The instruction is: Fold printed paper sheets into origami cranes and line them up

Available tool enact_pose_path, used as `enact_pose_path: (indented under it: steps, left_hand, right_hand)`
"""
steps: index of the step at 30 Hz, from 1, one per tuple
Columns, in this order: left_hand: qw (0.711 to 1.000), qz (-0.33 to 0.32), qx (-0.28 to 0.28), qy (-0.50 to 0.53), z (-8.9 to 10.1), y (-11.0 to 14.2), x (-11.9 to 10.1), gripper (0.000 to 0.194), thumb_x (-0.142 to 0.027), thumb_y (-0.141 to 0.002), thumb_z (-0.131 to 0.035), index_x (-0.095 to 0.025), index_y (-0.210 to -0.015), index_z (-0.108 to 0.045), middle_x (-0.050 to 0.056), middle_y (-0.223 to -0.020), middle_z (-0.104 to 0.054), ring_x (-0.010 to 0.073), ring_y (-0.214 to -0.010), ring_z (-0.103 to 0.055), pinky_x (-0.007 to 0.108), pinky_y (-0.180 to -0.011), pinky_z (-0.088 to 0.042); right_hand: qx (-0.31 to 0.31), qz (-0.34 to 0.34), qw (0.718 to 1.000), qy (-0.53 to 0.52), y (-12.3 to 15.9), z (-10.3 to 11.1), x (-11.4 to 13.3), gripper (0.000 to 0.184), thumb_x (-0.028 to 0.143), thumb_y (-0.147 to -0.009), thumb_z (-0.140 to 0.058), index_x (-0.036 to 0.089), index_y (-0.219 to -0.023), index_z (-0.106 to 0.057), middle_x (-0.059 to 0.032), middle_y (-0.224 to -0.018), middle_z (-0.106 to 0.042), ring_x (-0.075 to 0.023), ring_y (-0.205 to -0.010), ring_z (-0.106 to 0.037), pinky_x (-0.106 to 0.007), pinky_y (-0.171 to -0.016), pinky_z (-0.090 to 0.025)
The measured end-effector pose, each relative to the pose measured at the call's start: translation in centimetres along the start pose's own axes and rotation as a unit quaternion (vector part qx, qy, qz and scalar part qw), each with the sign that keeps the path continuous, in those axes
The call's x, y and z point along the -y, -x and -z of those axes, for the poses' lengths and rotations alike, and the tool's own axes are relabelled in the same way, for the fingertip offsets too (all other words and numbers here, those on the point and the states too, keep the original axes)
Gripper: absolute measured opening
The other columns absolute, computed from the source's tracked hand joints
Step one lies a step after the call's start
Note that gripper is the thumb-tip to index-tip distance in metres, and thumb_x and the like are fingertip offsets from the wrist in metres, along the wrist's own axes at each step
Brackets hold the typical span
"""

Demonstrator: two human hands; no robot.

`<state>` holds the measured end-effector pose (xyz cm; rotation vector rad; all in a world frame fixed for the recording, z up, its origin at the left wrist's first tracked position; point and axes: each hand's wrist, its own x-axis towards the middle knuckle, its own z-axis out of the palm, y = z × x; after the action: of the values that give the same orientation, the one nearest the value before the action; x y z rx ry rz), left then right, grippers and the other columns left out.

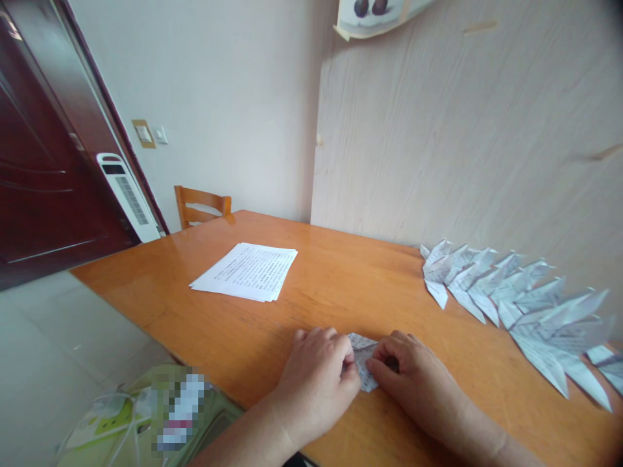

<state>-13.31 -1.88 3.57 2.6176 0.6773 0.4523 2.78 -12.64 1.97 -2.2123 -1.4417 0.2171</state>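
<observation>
A small folded piece of printed paper [365, 364] lies on the wooden table [335, 279] near its front edge. My left hand [321, 373] is closed over the paper's left side, fingers curled and thumb against it. On the opposite side my right hand [411, 376] pinches the paper, its thumb tip resting on the surface. Both hands cover parts of the paper, so its full outline is hidden. Beyond them sits a stack of printed sheets [248, 272].
Several folded paper cranes [506, 285] stand in rows along the wall at the right. A wooden chair [202, 204] is at the far end. At lower left, a greenish stool [219, 415] holds a power strip [104, 418] with cables and a blurred-out item. A white heater [127, 194] leans by the door.
</observation>
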Motion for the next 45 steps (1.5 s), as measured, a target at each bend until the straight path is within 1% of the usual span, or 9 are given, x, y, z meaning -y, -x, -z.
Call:
enact_pose_path:
  steps: [13, 19, 23, 28, 35, 45]
  left_hand:
    - [1.000, 0.009, -0.004, 0.008, 0.0, 0.0, -0.1, 0.005, -0.018, -0.081, -0.058, -0.021, -0.082, -0.055, 0.001, -0.086, -0.061, 0.0204, -0.087, -0.054, 0.035, -0.078, -0.031]
    - [0.998, 0.019, -0.007, 0.062, 0.0, 0.2, 0.1, 0.016, -0.016, -0.079, -0.062, -0.023, -0.092, -0.057, -0.002, -0.088, -0.065, 0.0196, -0.088, -0.055, 0.035, -0.080, -0.031]
    - [0.997, 0.005, 0.002, 0.071, 0.2, 0.2, 0.2, 0.017, -0.014, -0.081, -0.061, -0.026, -0.093, -0.060, -0.004, -0.087, -0.065, 0.0186, -0.088, -0.055, 0.034, -0.080, -0.030]
    - [0.998, -0.018, 0.024, 0.057, 0.6, 0.2, 0.2, 0.014, -0.019, -0.089, -0.057, -0.030, -0.089, -0.067, -0.003, -0.091, -0.064, 0.0189, -0.093, -0.056, 0.034, -0.080, -0.030]
    - [0.998, -0.021, 0.031, 0.049, 0.7, 0.1, 0.3, 0.018, -0.019, -0.090, -0.056, -0.031, -0.090, -0.069, -0.002, -0.091, -0.065, 0.0203, -0.094, -0.056, 0.035, -0.081, -0.031]
    - [0.998, -0.018, 0.031, 0.047, 0.8, 0.2, 0.2, 0.018, -0.018, -0.088, -0.057, -0.030, -0.090, -0.069, -0.003, -0.093, -0.066, 0.0200, -0.096, -0.057, 0.034, -0.080, -0.030]
  right_hand:
    - [0.005, -0.012, 1.000, 0.012, 0.1, 0.1, 0.3, 0.015, 0.026, -0.082, -0.059, 0.022, -0.068, -0.061, -0.0031, -0.076, -0.063, -0.0205, -0.075, -0.056, -0.032, -0.068, -0.037]
    - [0.012, -0.008, 1.000, -0.007, 0.0, 0.1, -0.1, 0.011, 0.027, -0.081, -0.061, 0.022, -0.072, -0.062, -0.0017, -0.077, -0.064, -0.0197, -0.075, -0.057, -0.031, -0.067, -0.037]
    - [0.022, -0.003, 0.999, -0.030, 0.0, 0.1, -0.5, 0.007, 0.027, -0.081, -0.062, 0.023, -0.076, -0.062, -0.0007, -0.077, -0.064, -0.0186, -0.073, -0.057, -0.029, -0.065, -0.037]
    - [0.019, -0.002, 0.999, -0.027, -0.1, 0.2, -0.4, 0.009, 0.028, -0.083, -0.062, 0.022, -0.077, -0.061, -0.0013, -0.079, -0.065, -0.0190, -0.075, -0.057, -0.029, -0.065, -0.036]
    - [0.017, -0.031, 0.999, 0.013, 0.1, 0.9, -0.4, 0.009, 0.029, -0.081, -0.064, 0.023, -0.076, -0.060, -0.0022, -0.079, -0.067, -0.0211, -0.077, -0.056, -0.029, -0.064, -0.031]
    - [0.043, -0.055, 0.997, 0.022, 0.1, 1.7, -1.1, 0.013, 0.029, -0.080, -0.064, 0.023, -0.071, -0.056, -0.0006, -0.073, -0.065, -0.0190, -0.070, -0.054, -0.028, -0.059, -0.027]
